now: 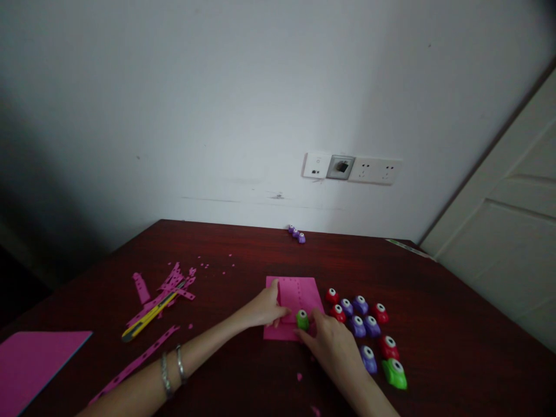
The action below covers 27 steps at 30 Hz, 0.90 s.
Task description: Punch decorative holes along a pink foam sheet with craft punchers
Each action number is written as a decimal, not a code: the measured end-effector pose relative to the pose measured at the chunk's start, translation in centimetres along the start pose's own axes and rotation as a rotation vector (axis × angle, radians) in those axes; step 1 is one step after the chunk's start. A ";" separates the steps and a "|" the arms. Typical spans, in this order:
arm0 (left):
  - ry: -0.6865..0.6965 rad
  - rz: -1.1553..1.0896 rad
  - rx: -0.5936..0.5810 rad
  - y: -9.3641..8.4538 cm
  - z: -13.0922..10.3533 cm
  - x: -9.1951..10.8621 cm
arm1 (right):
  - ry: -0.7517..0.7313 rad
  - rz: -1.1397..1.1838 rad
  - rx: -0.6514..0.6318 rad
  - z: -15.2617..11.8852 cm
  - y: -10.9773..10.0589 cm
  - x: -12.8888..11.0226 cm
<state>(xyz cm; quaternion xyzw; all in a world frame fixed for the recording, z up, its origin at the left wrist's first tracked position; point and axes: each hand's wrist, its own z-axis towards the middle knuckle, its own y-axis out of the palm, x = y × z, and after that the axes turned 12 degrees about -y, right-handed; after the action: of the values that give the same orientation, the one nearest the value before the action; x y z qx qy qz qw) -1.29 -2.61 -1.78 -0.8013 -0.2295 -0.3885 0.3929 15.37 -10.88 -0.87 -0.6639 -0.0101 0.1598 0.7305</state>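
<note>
A pink sheet of paper (309,289) lies on the table, with a smaller pink piece (287,294) on top that has a row of small punched marks. My left hand (266,306) pinches the left edge of this pink paper between thumb and fingers. A small green craft punch (303,320) with a white ring on top sits at the paper's lower edge. Around its right side, my right hand (332,336) closes with thumb and forefinger. The tips of some fingers on both hands are hidden.
Right of the paper stand several red, purple and green craft punches (358,326); small purple ones (296,233) are near the wall. At left lie a yellow utility knife (150,315), punched pink scraps (141,288) and a pink sheet (39,365).
</note>
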 end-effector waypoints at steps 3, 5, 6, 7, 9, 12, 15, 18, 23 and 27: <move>0.036 0.028 0.065 -0.6 -0.4 0.2 | -0.016 0.006 0.015 0.0 -0.2 0.3; 0.044 0.084 0.157 -1.1 -0.7 0.5 | -0.019 0.035 0.028 0.0 -0.6 0.6; 0.052 0.140 0.213 -1.4 -0.8 0.7 | -0.018 0.061 0.034 0.1 -0.8 0.8; 0.069 0.212 0.269 -1.7 -1.0 0.9 | -0.019 0.096 0.037 0.2 -1.1 1.1; 0.149 0.375 0.355 -2.0 -1.3 1.2 | -0.037 0.189 0.024 0.5 -1.8 1.7; 0.365 0.578 0.374 -2.0 -1.7 1.5 | -0.098 0.322 -0.036 0.8 -2.7 2.6; 0.548 0.689 0.296 -1.5 -1.9 1.4 | -0.137 0.394 -0.078 0.8 -3.3 3.1; 0.610 0.729 0.242 -0.9 -1.9 0.9 | -0.171 0.411 -0.100 0.7 -3.5 3.4; 0.606 0.752 0.188 -0.6 -1.5 0.2 | -0.219 0.355 -0.116 0.9 -3.0 3.3; 0.597 0.703 0.172 -0.5 -1.3 0.2 | -0.212 0.337 -0.111 1.2 -2.4 3.1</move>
<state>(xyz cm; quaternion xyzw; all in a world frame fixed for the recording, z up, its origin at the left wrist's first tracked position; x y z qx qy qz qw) -2.13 -3.37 -0.85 -0.6483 0.1477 -0.4247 0.6144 18.51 -9.07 0.97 -0.6748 0.0153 0.3480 0.6506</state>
